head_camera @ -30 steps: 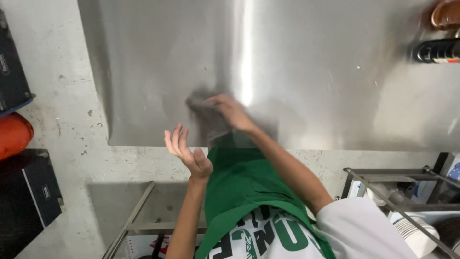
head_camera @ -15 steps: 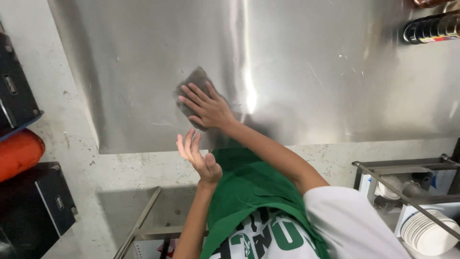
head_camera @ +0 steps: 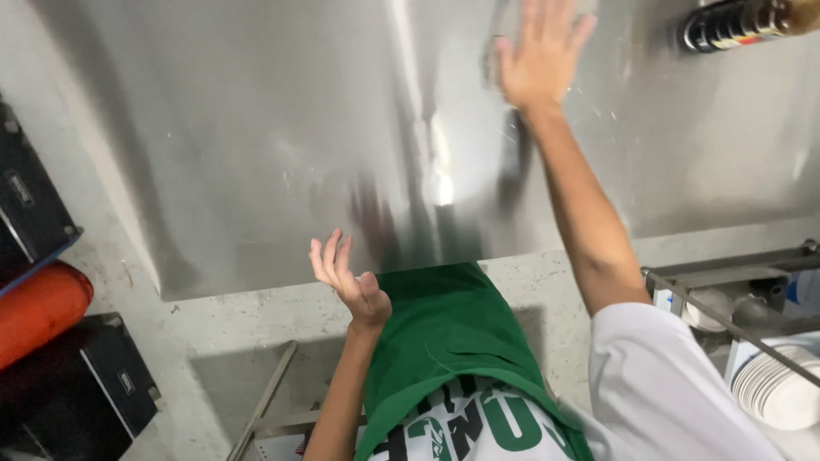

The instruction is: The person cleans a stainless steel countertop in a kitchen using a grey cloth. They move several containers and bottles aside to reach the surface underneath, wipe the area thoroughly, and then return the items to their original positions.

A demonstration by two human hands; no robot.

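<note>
The right hand (head_camera: 540, 53) lay flat on the steel table (head_camera: 256, 145), far out from the body, with its fingers spread and pointing away from the person. A grey cloth (head_camera: 493, 53) showed only as a dark edge beside the thumb, pressed under the palm; most of it was hidden by the hand. The right arm stretched straight across the shiny top, and its blurred reflection ran along the metal beneath it.

The left hand (head_camera: 348, 277) hung free at the near edge of the table, just off the metal, palm turned up and fingers loosely apart and a little curled. It held nothing and touched nothing.

The person wore a white shirt and a green apron (head_camera: 444, 341) that met the near edge of the table between the two arms.

At the far right corner of the table stood a row of dark bottles (head_camera: 735, 24), well apart from the cloth. To the right, below the table's edge, a metal rack (head_camera: 726, 316) held a stack of white plates (head_camera: 773, 388). On the left, against the pale floor (head_camera: 213, 341), lay an orange cylinder (head_camera: 38, 312) between two black cases (head_camera: 94, 384).
</note>
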